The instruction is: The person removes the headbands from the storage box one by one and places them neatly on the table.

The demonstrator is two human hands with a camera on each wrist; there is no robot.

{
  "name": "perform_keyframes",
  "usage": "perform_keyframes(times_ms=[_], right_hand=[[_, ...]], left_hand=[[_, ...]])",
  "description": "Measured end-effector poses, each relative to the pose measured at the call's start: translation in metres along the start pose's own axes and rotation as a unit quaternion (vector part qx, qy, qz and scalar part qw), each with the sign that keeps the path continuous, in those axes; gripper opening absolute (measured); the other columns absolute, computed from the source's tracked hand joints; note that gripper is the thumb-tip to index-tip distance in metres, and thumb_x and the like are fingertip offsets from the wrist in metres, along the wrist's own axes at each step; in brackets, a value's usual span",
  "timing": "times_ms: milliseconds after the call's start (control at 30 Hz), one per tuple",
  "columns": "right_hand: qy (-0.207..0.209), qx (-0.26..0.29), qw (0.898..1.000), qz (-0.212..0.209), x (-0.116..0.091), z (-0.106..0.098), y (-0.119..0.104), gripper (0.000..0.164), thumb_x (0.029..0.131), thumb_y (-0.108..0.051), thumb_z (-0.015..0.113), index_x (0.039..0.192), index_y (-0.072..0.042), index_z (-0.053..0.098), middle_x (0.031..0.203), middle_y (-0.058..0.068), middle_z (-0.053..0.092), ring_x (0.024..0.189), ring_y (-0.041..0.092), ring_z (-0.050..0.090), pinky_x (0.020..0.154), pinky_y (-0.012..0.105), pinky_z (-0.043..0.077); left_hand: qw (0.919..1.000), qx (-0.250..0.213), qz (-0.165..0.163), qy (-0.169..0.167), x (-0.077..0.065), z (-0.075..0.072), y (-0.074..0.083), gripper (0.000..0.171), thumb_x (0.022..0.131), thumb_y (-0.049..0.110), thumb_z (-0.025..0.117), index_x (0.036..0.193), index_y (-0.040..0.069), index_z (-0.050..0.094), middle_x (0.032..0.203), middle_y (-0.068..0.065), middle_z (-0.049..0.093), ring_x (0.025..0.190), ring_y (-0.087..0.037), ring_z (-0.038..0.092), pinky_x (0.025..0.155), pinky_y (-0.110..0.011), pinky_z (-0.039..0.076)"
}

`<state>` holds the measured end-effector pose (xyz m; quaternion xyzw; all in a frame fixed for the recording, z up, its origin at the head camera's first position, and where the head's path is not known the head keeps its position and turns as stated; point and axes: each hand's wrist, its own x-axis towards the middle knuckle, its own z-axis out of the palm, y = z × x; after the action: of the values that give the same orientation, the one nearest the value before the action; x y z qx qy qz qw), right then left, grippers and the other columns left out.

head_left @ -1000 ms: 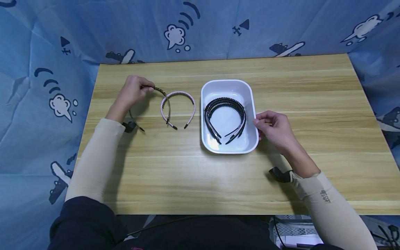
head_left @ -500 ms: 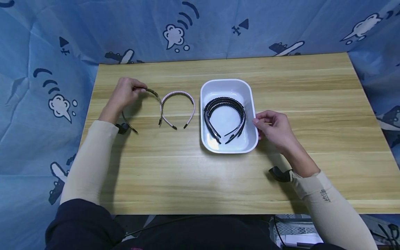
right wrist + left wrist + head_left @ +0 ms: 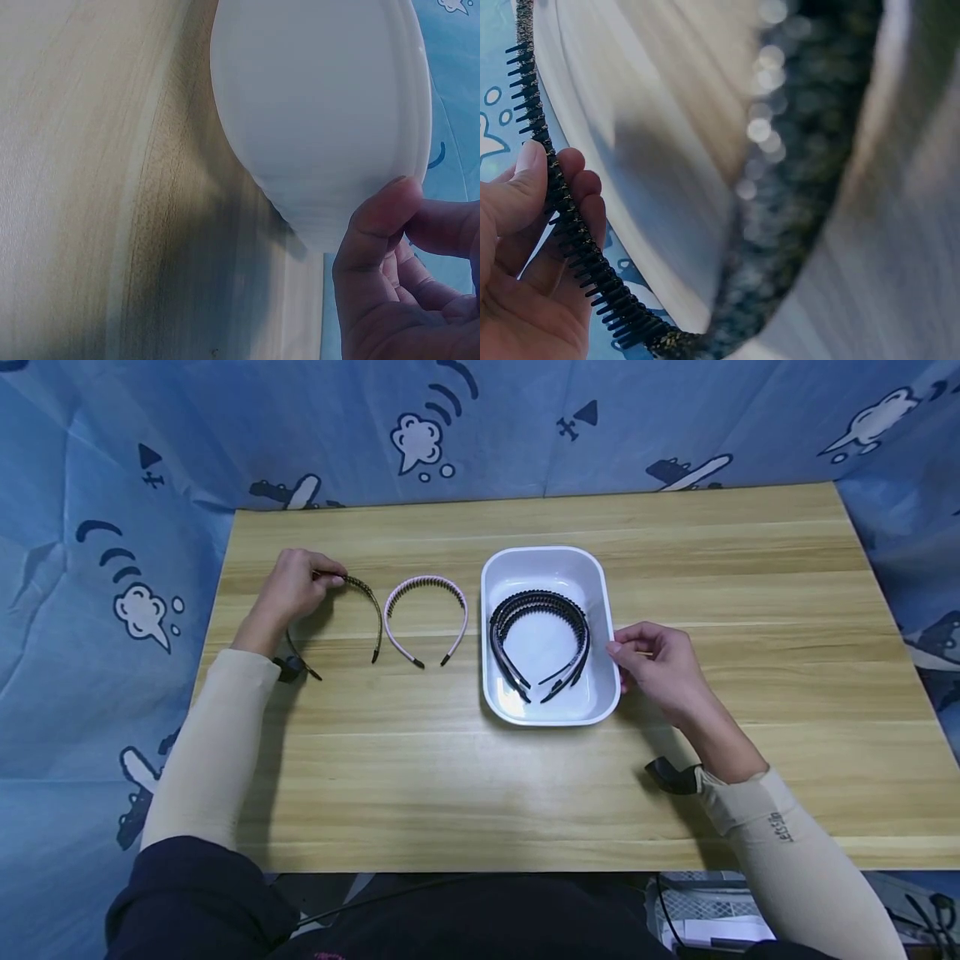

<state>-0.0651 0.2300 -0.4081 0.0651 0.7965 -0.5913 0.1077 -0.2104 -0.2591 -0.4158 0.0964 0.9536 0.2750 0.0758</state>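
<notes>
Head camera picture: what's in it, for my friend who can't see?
A left hand holds a glittery headband beside a pale pink headband on a wooden table. The right hand grips the edge of a white tray with several dark headbands inside.

Wood-grain tabletop (image 3: 405, 793), blue curtain (image 3: 495, 435) with cartoon clouds and planes behind, soft light sheen on the wood

A glittery headband (image 3: 802, 172), rough and sparkling, has comb teeth (image 3: 615, 300) that look like dull plastic. The tray (image 3: 542, 572) looks to me like smooth, glossy plastic. The tabletop (image 3: 420, 785) shows wood grain, smooth with a soft sheen. Behind it I see a matt, creased cloth curtain (image 3: 502, 435); the forearm sleeves (image 3: 206, 743) seem smooth, matt, stretchy fabric.
</notes>
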Motion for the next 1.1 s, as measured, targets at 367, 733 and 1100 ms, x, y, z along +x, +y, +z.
perform_keyframes(times_ms=[367,733,1100], right_hand=[[0.002,-0.003,1.0,-0.002,0.001,0.0,0.002,0.018,0.103,-0.005,0.064,0.113,0.009,0.06,0.076,-0.011,0.066,0.058,0.005,0.06,0.052,0.022,0.055],[-0.004,0.009,1.0,-0.008,0.001,0.001,0.0,0.012,0.102,-0.003,0.064,0.11,0.006,0.061,0.075,-0.009,0.069,0.057,0.008,0.061,0.052,0.024,0.055],[-0.007,0.035,0.999,0.003,0.001,0.0,0.001,0.011,0.101,-0.002,0.065,0.109,0.005,0.061,0.075,-0.008,0.07,0.055,0.006,0.06,0.051,0.023,0.055]], left_hand=[[0.9999,-0.005,-0.003,-0.01,0.002,0.003,0.001,0.025,0.104,0.004,0.063,0.124,-0.001,0.076,0.131,-0.026,0.071,0.128,-0.044,0.064,0.113,-0.057,0.049],[0.9997,-0.012,0.003,-0.02,0.0,0.008,0.001,0.025,0.106,0.004,0.059,0.125,-0.002,0.075,0.13,-0.024,0.069,0.12,-0.041,0.063,0.108,-0.056,0.05],[0.9998,-0.01,0.005,-0.018,0.0,0.012,0.001,0.025,0.106,0.003,0.059,0.124,-0.003,0.075,0.127,-0.022,0.069,0.117,-0.039,0.063,0.104,-0.054,0.051]])
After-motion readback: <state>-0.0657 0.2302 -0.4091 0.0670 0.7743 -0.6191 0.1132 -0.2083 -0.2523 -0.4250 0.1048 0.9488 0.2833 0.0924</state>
